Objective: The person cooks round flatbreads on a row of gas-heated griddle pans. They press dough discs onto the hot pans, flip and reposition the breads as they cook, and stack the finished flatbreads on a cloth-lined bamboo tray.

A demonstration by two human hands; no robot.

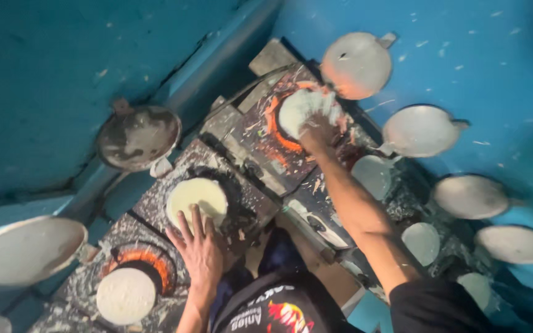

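Blue walls close around griddles, left hand fingers spread at pale flatbread edge, right hand (fingers blurred) on far flatbread.

Both hands, left and right, press flat dough rounds on hot plates.

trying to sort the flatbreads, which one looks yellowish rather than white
The flatbread under the left hand, on the middle burner. The others are white.
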